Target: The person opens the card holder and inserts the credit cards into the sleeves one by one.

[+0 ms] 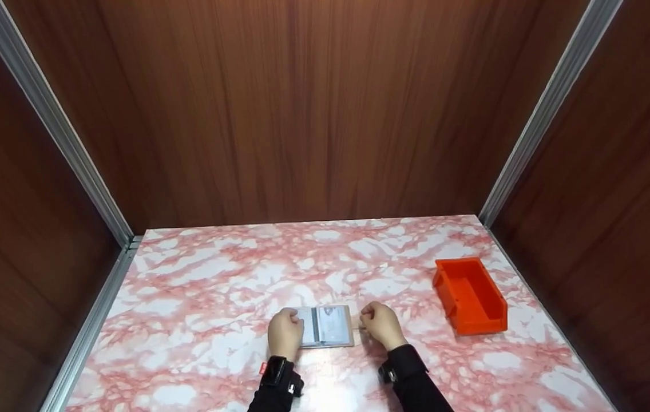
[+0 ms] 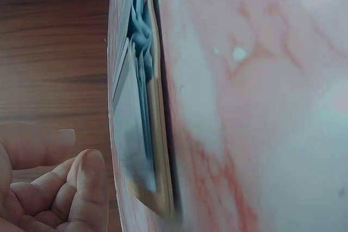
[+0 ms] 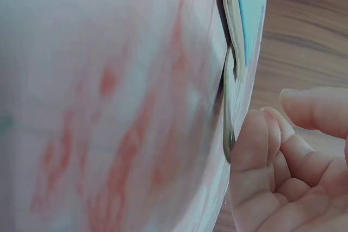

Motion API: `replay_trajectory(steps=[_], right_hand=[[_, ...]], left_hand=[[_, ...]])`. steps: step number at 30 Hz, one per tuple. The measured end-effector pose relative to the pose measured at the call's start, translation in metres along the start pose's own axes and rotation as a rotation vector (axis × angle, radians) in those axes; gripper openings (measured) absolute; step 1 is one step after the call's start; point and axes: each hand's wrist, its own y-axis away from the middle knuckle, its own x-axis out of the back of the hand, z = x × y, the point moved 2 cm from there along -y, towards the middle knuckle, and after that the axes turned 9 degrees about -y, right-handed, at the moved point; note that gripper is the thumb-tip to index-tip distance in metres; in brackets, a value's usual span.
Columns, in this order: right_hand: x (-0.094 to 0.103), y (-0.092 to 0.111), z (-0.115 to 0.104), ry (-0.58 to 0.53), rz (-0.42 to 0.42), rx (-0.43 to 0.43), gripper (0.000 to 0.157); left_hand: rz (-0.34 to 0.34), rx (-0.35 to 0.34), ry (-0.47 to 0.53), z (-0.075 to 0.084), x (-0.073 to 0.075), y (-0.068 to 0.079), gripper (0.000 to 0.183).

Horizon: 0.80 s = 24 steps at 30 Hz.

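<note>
An opened card holder (image 1: 335, 325) with a tan cover and clear plastic sleeves lies flat on the table, between both hands. My left hand (image 1: 286, 335) hovers at its left side; in the left wrist view, thumb and loosely bent fingers (image 2: 89, 188) stand apart with nothing between them. To the right, my right hand (image 1: 383, 326) is beside the cover's narrow closing strap (image 3: 229, 112). In the right wrist view its thumb and fingers (image 3: 250, 156) are separated. One fingertip lies close to the strap's end; whether it touches cannot be told.
An orange-red open bin (image 1: 468, 297) stands on the right part of the pink-and-white marbled table (image 1: 216, 286). Dark wood panels (image 1: 302, 114) with metal corner rails (image 1: 554, 109) enclose the back and sides.
</note>
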Motion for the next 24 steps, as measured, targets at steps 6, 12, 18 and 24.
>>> replay_trajectory(steps=[6,12,18,24], right_hand=[[0.007,0.0,0.003,0.031,0.034,0.009,0.004],[0.009,0.0,0.009,0.073,0.031,-0.005,0.007],[0.009,0.0,0.015,0.085,-0.016,-0.083,0.008],[0.007,0.0,0.019,0.079,-0.025,-0.091,0.008]], left_hand=[[-0.03,0.05,0.009,-0.01,0.003,-0.002,0.018],[-0.051,0.071,-0.011,-0.018,0.005,-0.002,0.015],[-0.1,0.114,-0.039,-0.023,0.005,-0.001,0.017],[-0.105,0.134,-0.072,-0.026,0.004,-0.001,0.019]])
